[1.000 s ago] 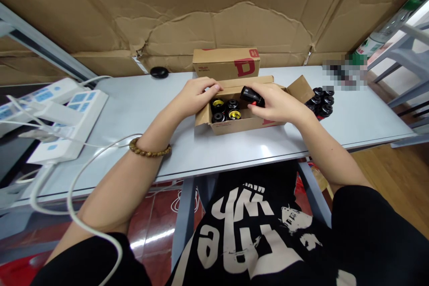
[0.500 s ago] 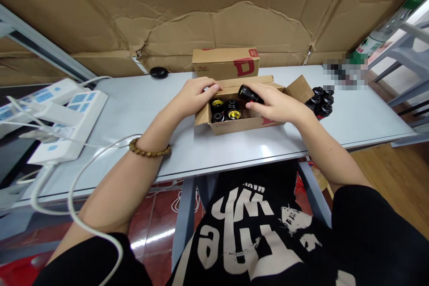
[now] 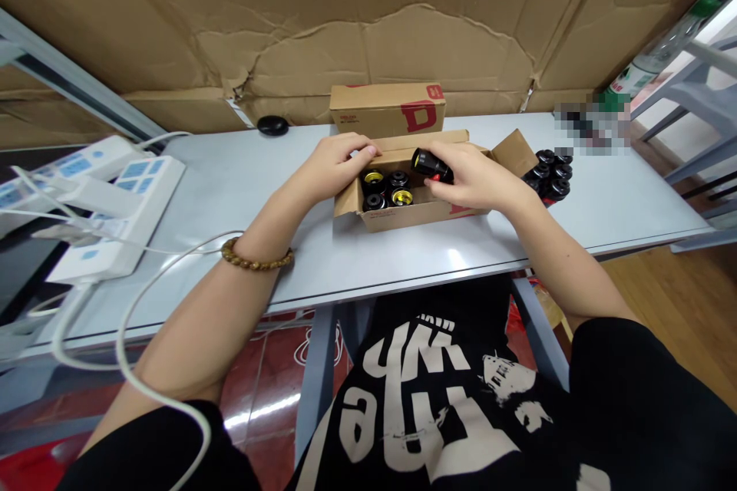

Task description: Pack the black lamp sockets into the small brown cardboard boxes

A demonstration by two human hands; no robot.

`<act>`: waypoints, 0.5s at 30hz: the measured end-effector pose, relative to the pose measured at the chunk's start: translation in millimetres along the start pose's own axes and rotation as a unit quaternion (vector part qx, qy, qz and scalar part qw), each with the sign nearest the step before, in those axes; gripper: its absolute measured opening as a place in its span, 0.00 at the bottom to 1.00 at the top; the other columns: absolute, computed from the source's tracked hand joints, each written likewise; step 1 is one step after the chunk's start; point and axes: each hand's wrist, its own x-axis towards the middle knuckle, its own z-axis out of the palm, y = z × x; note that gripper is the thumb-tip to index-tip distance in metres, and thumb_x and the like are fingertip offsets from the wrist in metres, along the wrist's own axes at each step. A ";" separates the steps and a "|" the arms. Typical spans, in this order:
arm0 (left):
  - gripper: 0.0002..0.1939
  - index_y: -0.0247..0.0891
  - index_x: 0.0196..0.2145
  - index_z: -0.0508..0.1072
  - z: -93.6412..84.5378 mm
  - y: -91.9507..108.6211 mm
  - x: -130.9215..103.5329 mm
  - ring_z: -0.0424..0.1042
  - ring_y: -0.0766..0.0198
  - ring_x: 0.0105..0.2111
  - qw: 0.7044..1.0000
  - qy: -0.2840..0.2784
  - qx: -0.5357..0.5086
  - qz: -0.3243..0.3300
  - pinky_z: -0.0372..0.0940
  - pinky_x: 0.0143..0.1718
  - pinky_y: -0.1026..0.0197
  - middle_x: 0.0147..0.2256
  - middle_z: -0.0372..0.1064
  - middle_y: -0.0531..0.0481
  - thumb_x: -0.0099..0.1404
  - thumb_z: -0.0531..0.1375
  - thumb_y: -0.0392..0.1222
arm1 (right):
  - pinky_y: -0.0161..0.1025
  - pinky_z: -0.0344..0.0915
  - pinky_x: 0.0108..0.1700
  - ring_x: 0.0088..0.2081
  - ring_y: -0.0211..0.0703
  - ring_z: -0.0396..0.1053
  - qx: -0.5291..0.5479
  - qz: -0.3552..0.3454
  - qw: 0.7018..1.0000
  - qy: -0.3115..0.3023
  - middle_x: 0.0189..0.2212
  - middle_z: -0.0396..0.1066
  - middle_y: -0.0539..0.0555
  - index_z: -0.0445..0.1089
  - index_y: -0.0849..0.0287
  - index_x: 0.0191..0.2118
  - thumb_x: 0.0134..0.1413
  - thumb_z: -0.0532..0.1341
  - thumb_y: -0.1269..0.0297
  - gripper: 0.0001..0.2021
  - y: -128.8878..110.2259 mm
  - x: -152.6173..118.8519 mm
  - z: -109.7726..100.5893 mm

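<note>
An open cardboard box (image 3: 423,216) stands on the table with several black flashlights (image 3: 375,202) upright in its left part, some showing yellow rings at the top. At the box's back left edge, my left hand (image 3: 341,161) is closed on the cardboard, its thumb reaching over the inside. My right hand (image 3: 475,175) grips a black flashlight (image 3: 427,163) above the box's middle. That flashlight lies tilted, its yellow-rimmed end pointing left and a red spot on its side. My right fingers cover its other end, and my hand hides the box's right interior.
Behind the open box is a closed cardboard box (image 3: 380,109) with a red letter. More black flashlights (image 3: 556,173) stand in a group to the right. White power strips (image 3: 120,215) with cables lie left, a black oval object (image 3: 272,125) at the back, a plastic bottle (image 3: 650,65) far right.
The flashlight in my right hand has turned slightly and shifted a little right, so its red spot now shows. My left hand stays on the box.
</note>
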 end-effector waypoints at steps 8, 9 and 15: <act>0.28 0.40 0.51 0.87 0.0 -0.1 -0.4 0.80 0.45 0.55 1.000 0.000 0.000 0.000 0.72 0.61 0.45 0.55 0.86 0.39 0.81 0.53 0.59 | 0.60 0.76 0.62 0.57 0.64 0.79 0.005 0.014 1.000 0.008 0.61 0.82 0.67 0.72 0.61 0.69 0.73 0.62 0.56 0.26 -3.4 -0.9 -0.7; 0.27 0.40 0.51 0.87 0.1 -0.2 -0.4 0.80 0.45 0.55 1.000 0.001 0.001 0.000 0.72 0.62 0.45 0.55 0.86 0.40 0.81 0.53 0.59 | 0.61 0.76 0.63 0.58 0.64 0.79 0.008 0.016 1.000 0.006 0.62 0.81 0.67 0.71 0.61 0.70 0.74 0.62 0.56 0.26 -3.6 -0.8 -0.9; 0.29 0.39 0.52 0.87 0.9 -0.3 0.2 0.81 0.44 0.55 1.000 0.001 0.002 0.003 0.72 0.61 0.44 0.55 0.86 0.38 0.81 0.52 0.60 | 0.63 0.74 0.65 0.58 0.64 0.76 -0.006 -0.012 1.000 0.022 0.59 0.77 0.65 0.78 0.57 0.62 0.71 0.65 0.53 0.21 -3.5 -1.4 -4.1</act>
